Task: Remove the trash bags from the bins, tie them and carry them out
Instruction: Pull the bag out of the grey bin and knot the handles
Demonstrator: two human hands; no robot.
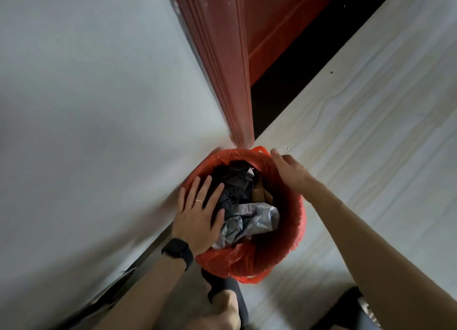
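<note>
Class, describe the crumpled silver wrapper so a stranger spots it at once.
Find the red bag below the reddish door frame. Inside, by the left hand, lies a crumpled silver wrapper, paler than the dark rubbish beyond it.

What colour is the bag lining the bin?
The bag is red-orange, clearest in the head view at the near rim.

One red trash bag (222, 258); two hands (197, 213) (289, 169); one watch (178, 251).

A white wall (86, 94) meets a reddish-brown door frame (230, 70) at the corner. Pale wood-grain floor (371, 131) runs beside a dark threshold strip (296, 70). Black slippers (222, 284) show at the bottom.
</note>
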